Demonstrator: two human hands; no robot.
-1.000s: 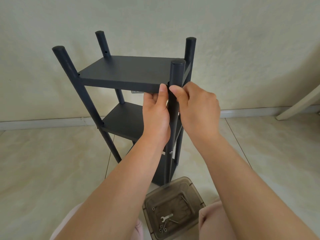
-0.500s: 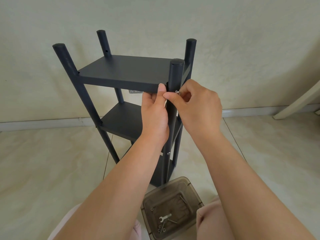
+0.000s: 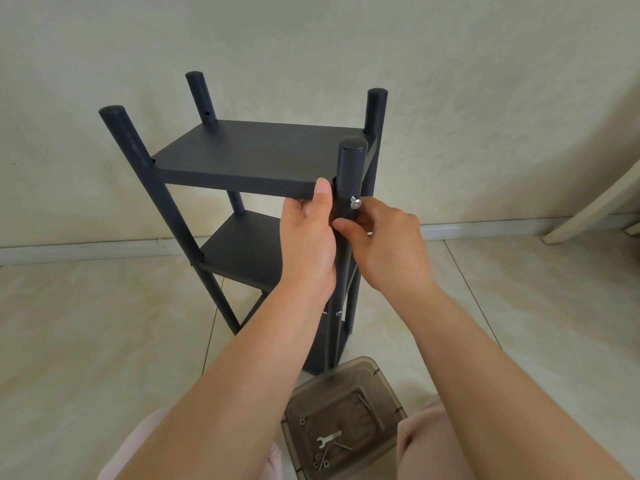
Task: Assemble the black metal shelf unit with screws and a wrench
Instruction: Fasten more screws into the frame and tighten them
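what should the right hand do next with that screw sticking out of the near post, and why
Probably turn the screw further in by hand. Its silver head stands proud of the near post, so it isn't seated. The right hand sits just beneath it while the left hand holds the top shelf. The wrench lies in the box.

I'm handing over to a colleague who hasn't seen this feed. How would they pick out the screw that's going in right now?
Find the black shelf unit against the wall, then its nearest post, between the two hands. The screw juts from that post level with the top shelf, just above the right hand. It is the only silver head standing proud; the spares lie in the tray with the wrench.
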